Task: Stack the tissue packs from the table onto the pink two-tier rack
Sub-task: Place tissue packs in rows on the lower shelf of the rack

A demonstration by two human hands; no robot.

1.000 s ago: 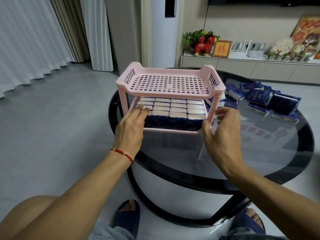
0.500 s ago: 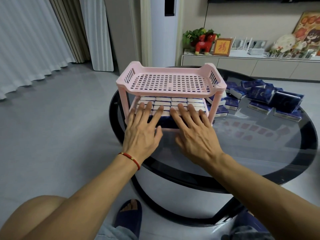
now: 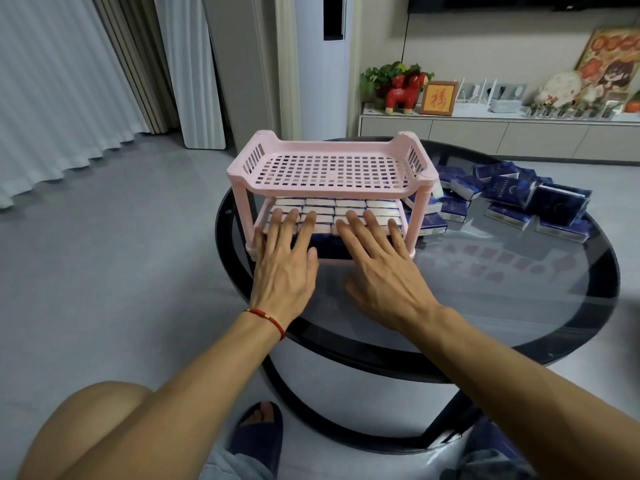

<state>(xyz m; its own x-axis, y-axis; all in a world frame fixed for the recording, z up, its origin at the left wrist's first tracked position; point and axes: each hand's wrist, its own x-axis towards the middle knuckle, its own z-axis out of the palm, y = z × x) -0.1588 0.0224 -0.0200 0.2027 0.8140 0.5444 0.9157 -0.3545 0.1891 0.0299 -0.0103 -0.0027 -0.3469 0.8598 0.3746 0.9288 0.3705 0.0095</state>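
Both hands lie flat with straight, spread fingers on the tissue packs filling the lower tier of the pink two-tier rack (image 3: pixel 329 168): the left hand (image 3: pixel 284 265) over the left half of the row, the right hand (image 3: pixel 381 268) over the right half. Neither grip grasps anything; the fingers press down on the white pack tops (image 3: pixel 346 203), and I judge they are levelling that layer. The upper tier (image 3: pixel 329 169) holds nothing.

The loose tissue packs (image 3: pixel 512 199) lie in a heap on the round glass table (image 3: pixel 485 289), to the right of the rack and somewhat farther away, the closest ones just beside the rack's right legs. They lie at mixed angles, so there is no common long axis. The right hand is the nearer one to the heap and would reach right and away from the person to fetch the next pack for the top tier.

The navy wrappers carry pale lettering, too small to read. A framed picture (image 3: pixel 438 97) on the far cabinet shows a single red Chinese character.
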